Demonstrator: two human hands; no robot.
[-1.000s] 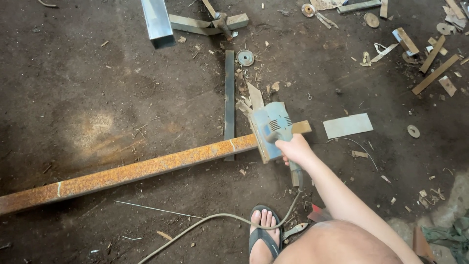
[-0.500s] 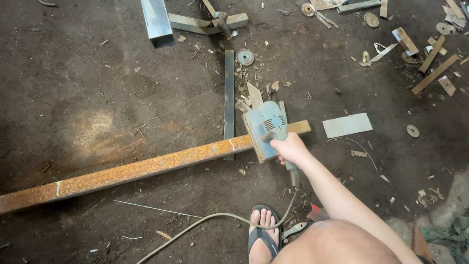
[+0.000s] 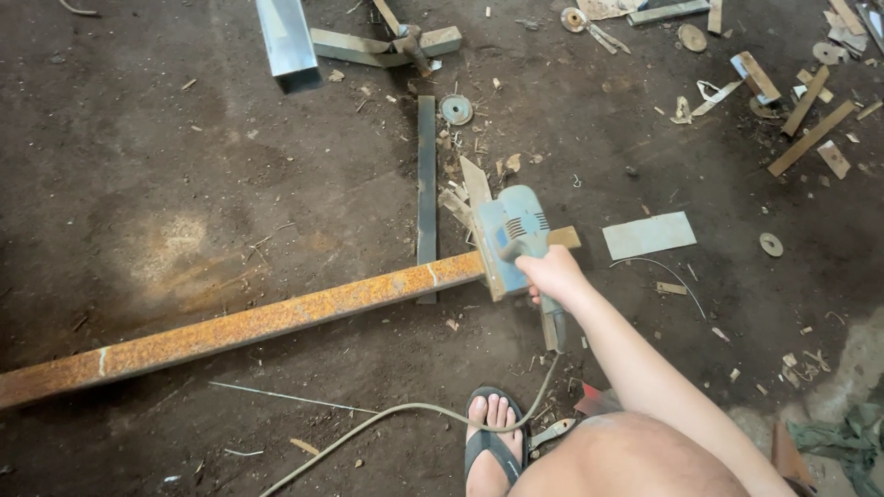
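My right hand (image 3: 552, 274) grips a grey-blue angle grinder (image 3: 511, 235) by its body. The grinder stands over the right end of a long rusty square steel tube (image 3: 267, 322) that lies across the dirt floor from lower left to centre. Its disc guard sits against the tube near a pale chalk mark. The grinder's cable (image 3: 396, 419) runs down past my sandalled foot (image 3: 493, 433). My left hand is out of view.
A dark flat steel bar (image 3: 426, 175) lies under the tube, pointing away. A shiny steel channel (image 3: 285, 37), a grinding disc (image 3: 456, 109), a grey plate (image 3: 649, 235), wood scraps (image 3: 810, 120) and washers are scattered around. Green cloth (image 3: 843, 442) lies at lower right.
The grinder has tipped from a raised, turned-up pose down onto the tube's right end, and my right hand has shifted slightly lower with it.
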